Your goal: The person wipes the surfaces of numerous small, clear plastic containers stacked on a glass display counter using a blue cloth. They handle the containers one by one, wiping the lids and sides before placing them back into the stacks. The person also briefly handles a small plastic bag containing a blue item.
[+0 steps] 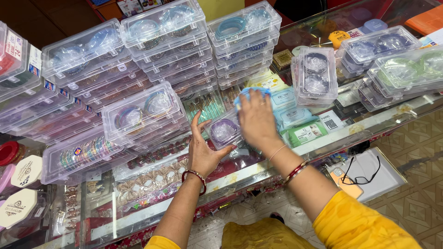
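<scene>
A small clear plastic box [223, 130] with purple bangles inside lies on the glass counter [369, 123]. My left hand [201, 151] holds it at its near left corner, thumb against the front edge and fingers spread upward. My right hand [256, 121] presses a blue cloth [249, 93] onto the right side of the box's lid. Both wrists wear red and gold bangles. Yellow sleeves show at the bottom.
Stacks of clear bangle boxes [164, 44] fill the counter at left, back and right [400, 64]. One box stands on end [315, 76]. Small packets [304, 133] lie under the glass. Glasses and an orange phone [353, 180] rest on a low shelf at right.
</scene>
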